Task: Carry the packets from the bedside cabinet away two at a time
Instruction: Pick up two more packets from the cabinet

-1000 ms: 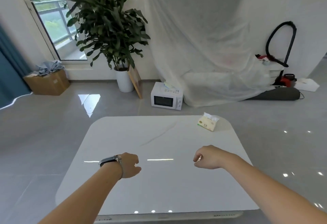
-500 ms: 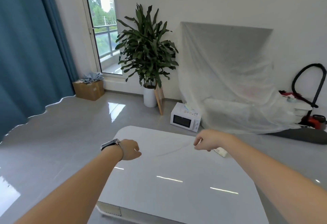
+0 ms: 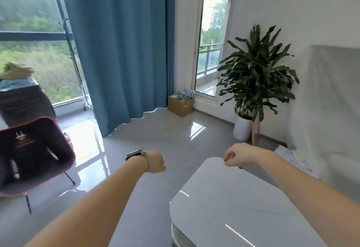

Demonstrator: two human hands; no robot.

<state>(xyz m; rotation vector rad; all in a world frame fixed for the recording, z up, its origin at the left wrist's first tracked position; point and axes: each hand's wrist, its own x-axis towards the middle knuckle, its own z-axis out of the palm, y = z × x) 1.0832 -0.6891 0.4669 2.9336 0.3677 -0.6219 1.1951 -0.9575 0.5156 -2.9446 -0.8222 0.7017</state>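
my left hand (image 3: 155, 162) and right hand (image 3: 236, 156) are curled, fingers empty; risk: clipping the bench (image 3: 224, 203) corner while turning, no packets in view.

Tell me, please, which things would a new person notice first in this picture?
First, the two bare forearms reaching forward, with the left hand over the grey floor and the right hand above the glossy white table. Next, the tall blue curtain at upper centre and the leafy potted plant on the right.

Home: curtain (image 3: 124, 51), potted plant (image 3: 255, 79)
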